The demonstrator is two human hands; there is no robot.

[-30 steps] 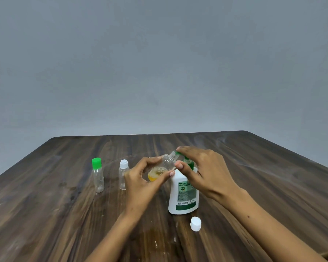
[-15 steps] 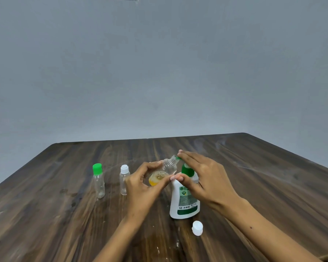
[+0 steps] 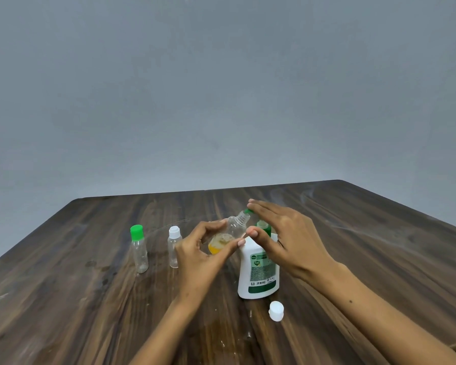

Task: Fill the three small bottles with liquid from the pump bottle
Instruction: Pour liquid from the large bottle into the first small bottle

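Left hand [image 3: 198, 255] pinches a tilted small bottle [image 3: 228, 234] — orange liquid pooled inside. Right hand [image 3: 284, 238] rests flat-fingered on the pump bottle [image 3: 258, 275] top — mouth at the nozzle.

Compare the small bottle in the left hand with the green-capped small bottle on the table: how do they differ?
The held bottle is tilted, its open neck toward the pump nozzle; the green-capped bottle stands upright. The held bottle has no cap, the other wears a green one. The held bottle holds some yellow liquid at its base; the green-capped bottle looks empty. The left hand grips one; the other stands untouched. Both are small and clear.
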